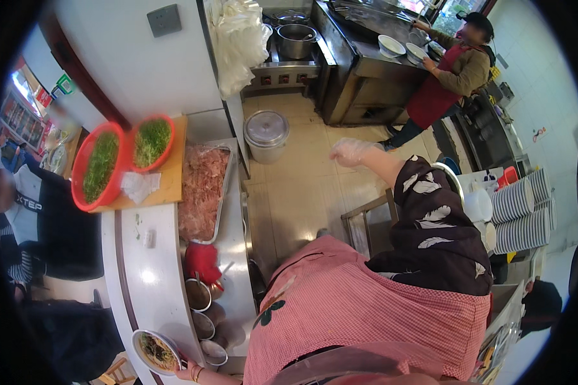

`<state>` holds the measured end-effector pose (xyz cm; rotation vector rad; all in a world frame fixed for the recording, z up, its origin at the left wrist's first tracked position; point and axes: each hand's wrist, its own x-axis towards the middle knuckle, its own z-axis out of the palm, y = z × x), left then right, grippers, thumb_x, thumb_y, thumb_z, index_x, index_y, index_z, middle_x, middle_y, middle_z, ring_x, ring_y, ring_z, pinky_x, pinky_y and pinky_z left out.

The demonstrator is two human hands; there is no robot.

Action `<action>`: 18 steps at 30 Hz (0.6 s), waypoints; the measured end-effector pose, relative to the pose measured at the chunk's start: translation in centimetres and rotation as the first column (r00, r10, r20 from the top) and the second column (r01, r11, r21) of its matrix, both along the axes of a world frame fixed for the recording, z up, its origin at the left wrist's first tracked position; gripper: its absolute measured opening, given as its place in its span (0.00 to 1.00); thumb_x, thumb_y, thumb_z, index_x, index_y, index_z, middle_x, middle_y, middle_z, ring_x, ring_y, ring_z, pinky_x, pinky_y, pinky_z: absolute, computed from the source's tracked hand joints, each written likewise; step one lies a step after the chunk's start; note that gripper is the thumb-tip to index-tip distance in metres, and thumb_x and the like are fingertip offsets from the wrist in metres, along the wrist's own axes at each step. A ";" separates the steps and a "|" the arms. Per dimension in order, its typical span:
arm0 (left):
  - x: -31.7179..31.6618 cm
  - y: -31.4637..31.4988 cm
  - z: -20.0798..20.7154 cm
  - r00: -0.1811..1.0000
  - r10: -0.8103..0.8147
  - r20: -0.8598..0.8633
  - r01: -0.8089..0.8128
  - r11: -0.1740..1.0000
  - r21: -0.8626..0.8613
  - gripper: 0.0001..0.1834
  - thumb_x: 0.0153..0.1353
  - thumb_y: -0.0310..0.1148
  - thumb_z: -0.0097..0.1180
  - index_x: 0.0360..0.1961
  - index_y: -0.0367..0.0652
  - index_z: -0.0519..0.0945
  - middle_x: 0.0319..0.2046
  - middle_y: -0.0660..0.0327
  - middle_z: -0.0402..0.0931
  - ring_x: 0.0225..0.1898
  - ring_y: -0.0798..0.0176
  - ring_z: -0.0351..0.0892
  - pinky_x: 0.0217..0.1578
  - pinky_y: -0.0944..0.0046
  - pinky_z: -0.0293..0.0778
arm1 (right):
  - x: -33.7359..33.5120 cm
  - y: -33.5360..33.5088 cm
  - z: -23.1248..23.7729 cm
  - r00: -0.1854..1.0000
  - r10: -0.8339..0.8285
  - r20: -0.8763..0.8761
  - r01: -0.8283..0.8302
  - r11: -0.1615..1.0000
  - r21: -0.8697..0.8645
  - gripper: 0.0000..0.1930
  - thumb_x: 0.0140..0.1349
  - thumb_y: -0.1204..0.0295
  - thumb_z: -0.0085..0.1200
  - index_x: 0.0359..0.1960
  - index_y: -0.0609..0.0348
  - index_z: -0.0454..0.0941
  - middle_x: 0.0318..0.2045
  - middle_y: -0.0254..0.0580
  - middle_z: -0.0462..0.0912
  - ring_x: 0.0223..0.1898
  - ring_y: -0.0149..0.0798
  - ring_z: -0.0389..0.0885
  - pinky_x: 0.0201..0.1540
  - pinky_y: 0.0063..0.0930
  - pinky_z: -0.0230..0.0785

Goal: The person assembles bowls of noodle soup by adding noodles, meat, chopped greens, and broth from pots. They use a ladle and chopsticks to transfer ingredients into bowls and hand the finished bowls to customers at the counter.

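Observation:
At the lower left, my left hand [189, 370], with bracelets at the wrist, is closed on the rim of a white bowl [135, 342]. Noodles with dark and green toppings [158, 352] fill the bowl, which is at the counter's near end. My right hand [356, 153] wears a clear plastic glove and reaches out over the tiled floor. Its fingers look bunched and blurred by the glove, and no object shows in it. A metal tray of sliced raw meat [202, 189] lies left of it, and metal seasoning pots [198, 295] stand in a row nearer my left hand.
Two red baskets of chopped greens [101, 168] stand on a wooden board [177, 138]. A lidded bucket [267, 136] stands on the floor. Beyond, a co-worker [453, 77] handles bowls at a stove. Stacked striped bowls [514, 199] are at right. People sit left of the counter [149, 256].

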<state>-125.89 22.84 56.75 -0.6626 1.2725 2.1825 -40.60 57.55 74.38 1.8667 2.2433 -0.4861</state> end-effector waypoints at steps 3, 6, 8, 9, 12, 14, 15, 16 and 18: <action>3.5 3.6 0.8 0.999 0.002 -0.047 -0.004 0.999 -0.044 0.23 0.54 0.31 0.48 0.50 0.29 0.75 0.45 0.44 0.77 0.46 0.46 0.77 0.47 0.44 0.76 | 6.2 4.2 -2.4 0.962 -0.260 0.084 0.266 0.961 -0.069 0.15 0.58 0.71 0.46 0.44 0.54 0.83 0.46 0.48 0.83 0.50 0.52 0.80 0.53 0.42 0.72; 10.4 9.2 3.4 0.987 -0.066 -0.150 0.055 0.996 -0.076 0.21 0.57 0.34 0.48 0.48 0.32 0.75 0.44 0.48 0.77 0.45 0.50 0.77 0.45 0.48 0.75 | 13.9 7.6 -5.3 0.912 -0.367 0.181 0.380 0.924 -0.043 0.15 0.61 0.68 0.47 0.44 0.54 0.84 0.46 0.50 0.83 0.50 0.52 0.80 0.53 0.44 0.72; 16.3 13.5 6.0 0.960 -0.156 -0.232 0.139 0.986 -0.088 0.20 0.59 0.36 0.47 0.47 0.34 0.76 0.44 0.50 0.78 0.43 0.53 0.76 0.43 0.50 0.74 | 19.7 9.8 -7.4 0.902 -0.306 0.306 0.331 0.943 -0.031 0.16 0.63 0.63 0.46 0.41 0.58 0.85 0.45 0.49 0.84 0.49 0.53 0.82 0.51 0.42 0.74; 19.8 16.0 7.2 0.942 -0.212 -0.261 0.195 0.977 -0.090 0.19 0.60 0.37 0.47 0.47 0.35 0.76 0.43 0.51 0.78 0.43 0.54 0.76 0.42 0.51 0.74 | 22.6 11.3 -8.5 0.878 -0.392 0.275 0.407 0.913 0.002 0.16 0.62 0.64 0.47 0.41 0.57 0.85 0.45 0.49 0.84 0.49 0.52 0.82 0.51 0.42 0.75; 32.0 24.9 10.0 0.843 -0.448 -0.298 0.452 0.890 -0.060 0.18 0.62 0.41 0.47 0.45 0.38 0.76 0.42 0.55 0.78 0.41 0.58 0.76 0.40 0.54 0.73 | 32.5 17.3 -10.8 0.805 -0.527 0.273 0.546 0.838 0.005 0.14 0.58 0.67 0.53 0.42 0.57 0.86 0.45 0.48 0.85 0.49 0.50 0.83 0.51 0.39 0.77; 41.5 32.5 10.9 0.695 -0.654 -0.298 0.669 0.740 -0.065 0.18 0.64 0.43 0.47 0.44 0.40 0.77 0.42 0.57 0.78 0.40 0.60 0.75 0.39 0.56 0.72 | 39.3 23.2 -11.7 0.785 -0.379 0.489 0.353 0.924 0.149 0.13 0.54 0.69 0.59 0.41 0.53 0.87 0.44 0.44 0.85 0.49 0.47 0.83 0.50 0.38 0.78; 46.6 36.2 10.9 0.593 -0.670 -0.446 0.597 0.738 -0.314 0.16 0.65 0.44 0.49 0.44 0.43 0.76 0.40 0.61 0.77 0.39 0.64 0.74 0.37 0.59 0.72 | 42.9 27.0 -11.7 0.706 -0.602 0.372 0.570 0.796 0.206 0.12 0.56 0.63 0.58 0.39 0.52 0.87 0.43 0.45 0.85 0.48 0.49 0.83 0.49 0.40 0.77; 51.6 39.8 10.6 0.496 -0.727 -0.475 0.560 0.686 -0.464 0.14 0.65 0.44 0.51 0.43 0.46 0.76 0.37 0.64 0.77 0.38 0.67 0.74 0.36 0.62 0.71 | 46.0 29.0 -12.1 0.491 -0.789 -0.370 0.860 0.370 0.352 0.15 0.58 0.57 0.56 0.34 0.54 0.86 0.40 0.51 0.85 0.43 0.52 0.84 0.48 0.43 0.76; 59.5 44.9 10.9 0.176 -0.882 -0.437 0.827 0.373 -0.421 0.15 0.60 0.26 0.58 0.49 0.46 0.76 0.44 0.64 0.76 0.40 0.68 0.75 0.38 0.68 0.73 | 52.9 34.3 -11.6 0.232 -0.678 -0.697 0.967 0.084 0.241 0.21 0.61 0.51 0.53 0.37 0.58 0.83 0.37 0.54 0.85 0.40 0.54 0.84 0.47 0.45 0.74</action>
